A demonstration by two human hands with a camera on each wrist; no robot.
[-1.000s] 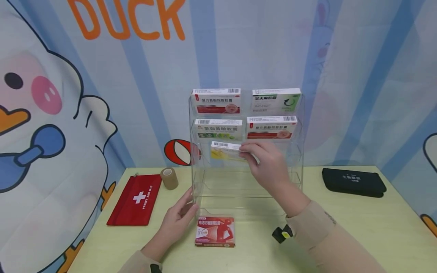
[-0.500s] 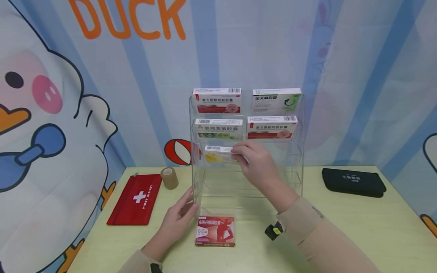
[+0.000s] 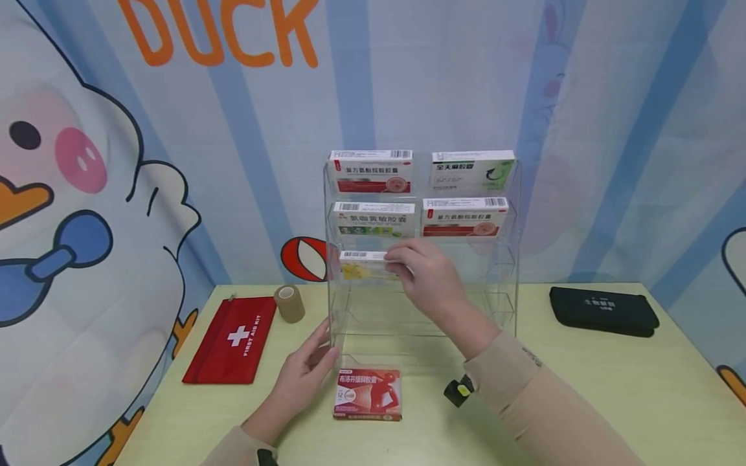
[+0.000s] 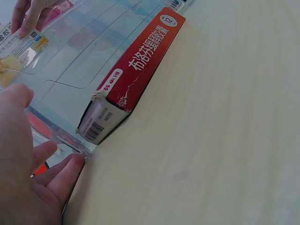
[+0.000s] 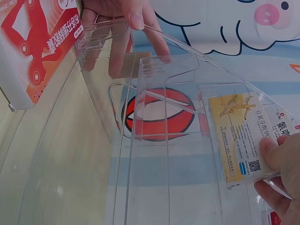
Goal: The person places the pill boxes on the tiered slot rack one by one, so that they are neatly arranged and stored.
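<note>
My right hand (image 3: 428,278) pinches the right end of a white and yellow medicine box (image 3: 358,265) between thumb and fingers. The box stands at the left side of the third tier of a clear acrylic display rack (image 3: 402,335); the right wrist view shows its printed face (image 5: 241,136) behind the clear plastic. With the thumb at the front edge and the fingers spread along the outer side, my left hand (image 3: 303,372) holds the rack's lower left side. A red medicine box (image 3: 368,395) lies on the table in front of the rack.
Upper tiers hold two red-and-white boxes (image 3: 370,172) (image 3: 464,220), a green-and-white box (image 3: 472,173) and another white-green box (image 3: 374,221). Left of the rack are a red first aid pouch (image 3: 230,343) and a brown tape roll (image 3: 289,305). A black case (image 3: 603,312) lies right.
My right hand has carried the white and yellow box left and slightly down, into the third tier's left side. The left hand and the rack have stayed put.
</note>
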